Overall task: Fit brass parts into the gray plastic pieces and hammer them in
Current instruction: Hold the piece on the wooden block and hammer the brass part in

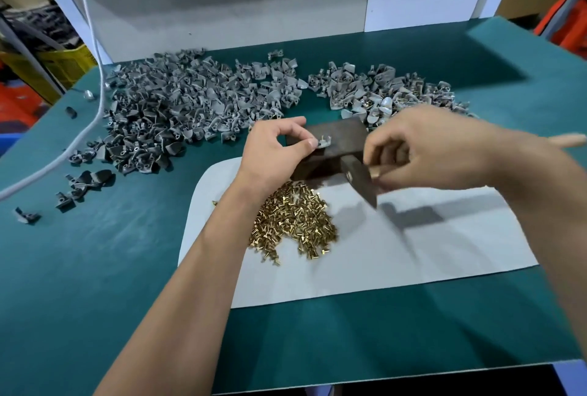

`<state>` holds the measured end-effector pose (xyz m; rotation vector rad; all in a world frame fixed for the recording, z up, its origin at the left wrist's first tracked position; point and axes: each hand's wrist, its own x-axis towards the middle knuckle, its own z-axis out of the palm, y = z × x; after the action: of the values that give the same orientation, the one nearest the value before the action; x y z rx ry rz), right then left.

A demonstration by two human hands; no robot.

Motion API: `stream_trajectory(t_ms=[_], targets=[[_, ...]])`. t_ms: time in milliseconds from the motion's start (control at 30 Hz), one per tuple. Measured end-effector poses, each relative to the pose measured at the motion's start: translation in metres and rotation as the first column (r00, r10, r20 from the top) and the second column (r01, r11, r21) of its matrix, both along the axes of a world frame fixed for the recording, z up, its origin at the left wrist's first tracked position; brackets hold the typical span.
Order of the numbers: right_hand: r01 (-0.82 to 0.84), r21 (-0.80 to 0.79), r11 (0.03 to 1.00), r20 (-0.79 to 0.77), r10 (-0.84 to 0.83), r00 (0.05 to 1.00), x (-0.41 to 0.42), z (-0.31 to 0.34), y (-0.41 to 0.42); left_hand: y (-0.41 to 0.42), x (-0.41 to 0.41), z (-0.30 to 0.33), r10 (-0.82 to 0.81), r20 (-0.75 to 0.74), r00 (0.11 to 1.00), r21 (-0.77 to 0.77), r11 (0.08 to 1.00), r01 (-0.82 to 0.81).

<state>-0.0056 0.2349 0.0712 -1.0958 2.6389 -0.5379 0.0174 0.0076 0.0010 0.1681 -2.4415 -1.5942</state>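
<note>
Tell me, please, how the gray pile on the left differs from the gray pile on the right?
The left pile is larger and spreads wider than the right pile. The left pile looks plain dark gray, with no brass that I can make out, while the right pile looks paler and shows brass glints among its pieces. Strays trail from the left pile toward the table's near left. Both hold similar gray plastic pieces on the green table.
</note>
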Motion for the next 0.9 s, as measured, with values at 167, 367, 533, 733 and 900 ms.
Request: stream_trajectory(t_ms=[167, 367, 533, 733, 900], targets=[[0.059, 0.224, 0.973, -0.104, -0.036, 0.994, 0.006, -0.023, 0.003, 0.001, 0.0, 0.0, -0.016, 0.003, 1.0, -0.008, 1.0, 0.016], [0.103, 0.027, 0.994, -0.053, -0.101, 0.993, -0.005, -0.023, 0.004, 0.001, -0.001, 0.0, -0.022, -0.003, 1.0, -0.015, 1.0, 0.022], [0.139, -0.333, 0.933, -0.252, -0.23, 0.94, -0.014, -0.039, -0.024, 0.003, 0.0, 0.001, -0.039, -0.019, 0.999, 0.001, 0.999, 0.039], [0.049, -0.471, 0.881, -0.319, -0.222, 0.921, -0.019, -0.061, -0.033, 0.001, 0.0, 0.001, -0.067, -0.068, 0.995, 0.046, 0.996, 0.07], [0.268, -0.551, 0.79, -0.315, -0.494, 0.81, -0.023, -0.068, -0.02, -0.016, -0.005, 0.001, 0.13, -0.192, 0.973, -0.208, 0.963, -0.17]])
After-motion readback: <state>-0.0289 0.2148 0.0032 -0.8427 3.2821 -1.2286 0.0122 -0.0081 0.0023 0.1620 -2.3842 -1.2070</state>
